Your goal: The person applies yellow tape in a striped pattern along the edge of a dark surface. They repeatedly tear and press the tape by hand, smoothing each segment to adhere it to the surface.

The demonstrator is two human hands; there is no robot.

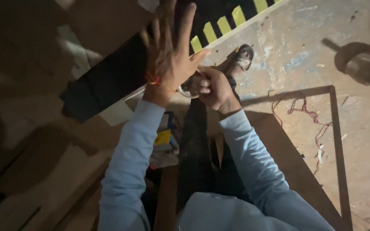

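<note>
left hand (170, 55) open, flat on dark panel (112, 81) | right hand (213, 87) gripping tape roll (188, 89)

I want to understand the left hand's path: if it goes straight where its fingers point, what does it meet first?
Probably the black board with yellow stripes: the left hand lies spread over it, fingers pointing up-frame. Depth is unclear.

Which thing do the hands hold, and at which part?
The right hand grips a small pale ring-like object at its right edge. The left hand is open, holding nothing.

The left hand (168, 55) hides most of the small round object (186, 88).
</note>
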